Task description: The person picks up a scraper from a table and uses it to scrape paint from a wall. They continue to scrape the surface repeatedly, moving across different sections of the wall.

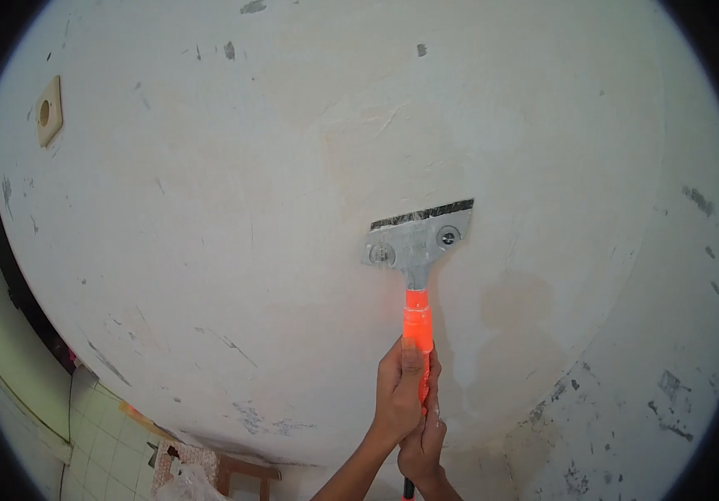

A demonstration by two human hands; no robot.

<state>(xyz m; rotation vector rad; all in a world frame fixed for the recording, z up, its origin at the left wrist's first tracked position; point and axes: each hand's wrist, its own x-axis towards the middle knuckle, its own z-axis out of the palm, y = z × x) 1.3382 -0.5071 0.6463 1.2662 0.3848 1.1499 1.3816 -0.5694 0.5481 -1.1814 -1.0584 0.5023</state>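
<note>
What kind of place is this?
Likely a room indoors under renovation: the wall is patchy with grey scuffs, a wall socket sits upper left, and two hands hold a scraper by its orange handle.

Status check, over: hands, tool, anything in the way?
Left hand above right hand, both gripping scraper. Blade angled up at wall. No obstruction visible ahead of it. Over.

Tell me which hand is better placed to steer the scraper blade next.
Left hand, probably: it grips the orange handle higher, nearer the blade, while the right hand sits lower down.
</note>
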